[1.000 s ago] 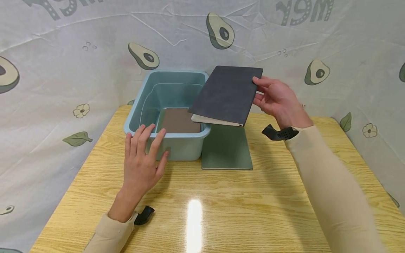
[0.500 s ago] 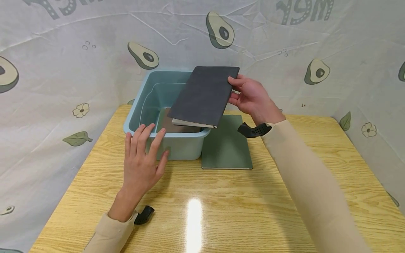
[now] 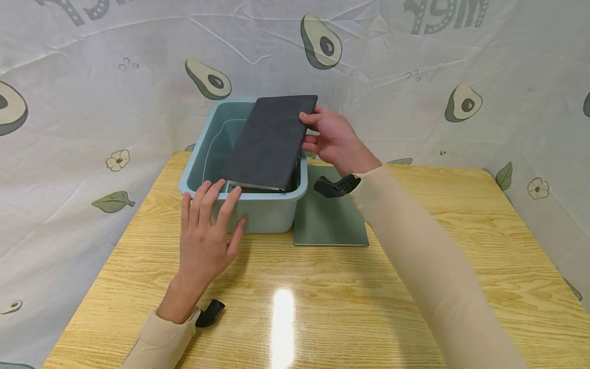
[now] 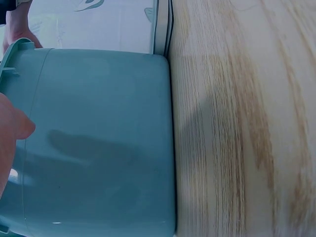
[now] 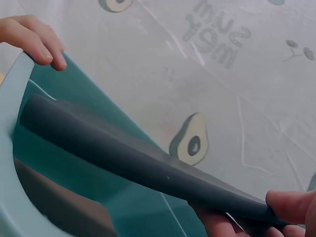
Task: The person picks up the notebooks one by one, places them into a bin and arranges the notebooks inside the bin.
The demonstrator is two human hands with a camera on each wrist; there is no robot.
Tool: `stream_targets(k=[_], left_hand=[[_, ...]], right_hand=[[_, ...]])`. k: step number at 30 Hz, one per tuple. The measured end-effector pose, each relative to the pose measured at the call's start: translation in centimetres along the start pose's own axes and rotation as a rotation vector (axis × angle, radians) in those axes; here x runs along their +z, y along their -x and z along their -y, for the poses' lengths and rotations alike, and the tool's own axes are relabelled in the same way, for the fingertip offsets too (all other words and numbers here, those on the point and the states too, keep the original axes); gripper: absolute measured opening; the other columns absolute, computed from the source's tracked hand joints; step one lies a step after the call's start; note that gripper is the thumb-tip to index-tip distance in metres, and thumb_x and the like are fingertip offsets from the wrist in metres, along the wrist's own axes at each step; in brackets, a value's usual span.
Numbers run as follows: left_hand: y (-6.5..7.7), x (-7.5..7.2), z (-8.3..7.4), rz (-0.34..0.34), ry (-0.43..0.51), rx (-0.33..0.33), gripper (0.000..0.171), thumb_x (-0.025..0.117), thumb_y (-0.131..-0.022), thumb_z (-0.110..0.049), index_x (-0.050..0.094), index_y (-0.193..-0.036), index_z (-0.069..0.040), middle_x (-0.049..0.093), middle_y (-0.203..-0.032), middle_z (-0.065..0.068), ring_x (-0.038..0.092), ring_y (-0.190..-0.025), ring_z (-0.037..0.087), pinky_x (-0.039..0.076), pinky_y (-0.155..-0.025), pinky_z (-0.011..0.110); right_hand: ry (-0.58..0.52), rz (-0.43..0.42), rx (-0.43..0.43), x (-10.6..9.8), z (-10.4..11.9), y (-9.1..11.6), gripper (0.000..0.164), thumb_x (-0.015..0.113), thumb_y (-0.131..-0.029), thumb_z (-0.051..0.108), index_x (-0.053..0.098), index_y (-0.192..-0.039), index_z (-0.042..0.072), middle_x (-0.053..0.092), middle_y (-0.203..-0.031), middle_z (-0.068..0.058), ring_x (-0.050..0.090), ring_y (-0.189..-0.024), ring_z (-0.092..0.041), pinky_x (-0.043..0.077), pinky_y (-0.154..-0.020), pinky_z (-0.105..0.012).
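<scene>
A dark notebook (image 3: 272,141) slants over the opening of a blue plastic bin (image 3: 265,215), its near end dipping inside the rim. My right hand (image 3: 334,138) pinches the notebook by its right edge, thumb on top and fingers beneath, as the right wrist view also shows around the notebook's spine (image 5: 123,153). My left hand (image 3: 205,236) rests on the bin's near rim with fingers spread and fairly straight. Inside the bin lies a brown-covered flat item (image 5: 64,202), mostly hidden in the head view by the notebook.
A green notebook (image 3: 329,220) lies flat on the wooden table (image 3: 322,302), right against the bin's right side. Behind the table hangs a pale cloth (image 3: 392,77) printed with avocados. Black bands sit on both wrists.
My right hand has carried the dark notebook leftward, from beside the bin to over it, and its near end has lowered into the opening. The left hand has stayed on the rim.
</scene>
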State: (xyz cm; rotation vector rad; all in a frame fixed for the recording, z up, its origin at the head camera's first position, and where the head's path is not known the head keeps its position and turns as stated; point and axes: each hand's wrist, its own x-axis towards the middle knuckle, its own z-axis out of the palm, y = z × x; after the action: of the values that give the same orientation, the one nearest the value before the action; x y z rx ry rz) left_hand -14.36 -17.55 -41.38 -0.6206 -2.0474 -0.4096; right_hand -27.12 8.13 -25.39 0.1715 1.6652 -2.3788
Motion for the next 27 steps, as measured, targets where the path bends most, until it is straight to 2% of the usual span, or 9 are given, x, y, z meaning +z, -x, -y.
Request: stream_targets(k=[3,12,15,22,25,27], left_hand=[[0.0,0.0,0.0,-0.002,0.0,-0.002,0.064,0.069,-0.094,-0.02,0.053,-0.156,-0.014,0.05,-0.158,0.023,0.043,-0.148,0.046,0.027,-0.122,0.07],[0.1,-0.1,0.0,0.01,-0.004,-0.004,0.068,0.071,-0.091,-0.017,0.052,-0.156,-0.014,0.049,-0.158,0.023,0.043,-0.148,0.046,0.027,-0.122,0.071],[0.1,-0.1,0.1,0.011,-0.006,-0.003,0.068,0.071,-0.091,-0.017,0.052,-0.156,-0.014,0.049,-0.158,0.023,0.043,-0.148,0.046,0.027,-0.121,0.071],[0.0,-0.1,0.1,0.015,-0.007,-0.002,0.068,0.071,-0.091,-0.017,0.052,-0.157,-0.014,0.049,-0.158,0.023,0.043,-0.148,0.046,0.027,-0.121,0.071],[0.0,-0.1,0.1,0.014,-0.007,-0.002,0.069,0.072,-0.091,-0.017,0.052,-0.157,-0.015,0.05,-0.158,0.023,0.043,-0.148,0.046,0.027,-0.121,0.072],[0.0,-0.1,0.1,0.013,-0.006,-0.004,0.069,0.072,-0.091,-0.017,0.052,-0.157,-0.015,0.05,-0.158,0.023,0.043,-0.148,0.046,0.027,-0.121,0.072]], right_hand=[[0.023,-0.005,0.0,0.8,-0.4,-0.3,0.04,0.059,-0.108,0.014,0.061,-0.147,0.02,0.067,-0.12,-0.005,0.075,-0.086,-0.025,0.054,-0.112,-0.048],[0.077,-0.05,0.028,2.0,-1.2,-1.2,0.037,0.061,-0.107,0.014,0.065,-0.143,0.02,0.068,-0.118,-0.005,0.074,-0.089,-0.027,0.057,-0.108,-0.048],[0.145,-0.061,0.031,2.2,-1.3,-1.4,0.041,0.062,-0.107,0.014,0.063,-0.146,0.023,0.068,-0.119,-0.005,0.073,-0.086,-0.027,0.059,-0.102,-0.045],[0.284,-0.053,0.019,2.6,-1.4,-1.7,0.044,0.062,-0.106,0.014,0.061,-0.149,0.024,0.071,-0.12,-0.008,0.074,-0.083,-0.025,0.061,-0.076,-0.036],[0.331,-0.042,0.015,2.7,-1.5,-1.8,0.045,0.062,-0.106,0.014,0.06,-0.15,0.023,0.071,-0.122,-0.009,0.075,-0.086,-0.025,0.061,-0.074,-0.035],[0.368,-0.032,0.012,2.8,-1.5,-1.9,0.046,0.061,-0.107,0.013,0.059,-0.152,0.024,0.071,-0.126,-0.009,0.076,-0.091,-0.026,0.062,-0.078,-0.036]])
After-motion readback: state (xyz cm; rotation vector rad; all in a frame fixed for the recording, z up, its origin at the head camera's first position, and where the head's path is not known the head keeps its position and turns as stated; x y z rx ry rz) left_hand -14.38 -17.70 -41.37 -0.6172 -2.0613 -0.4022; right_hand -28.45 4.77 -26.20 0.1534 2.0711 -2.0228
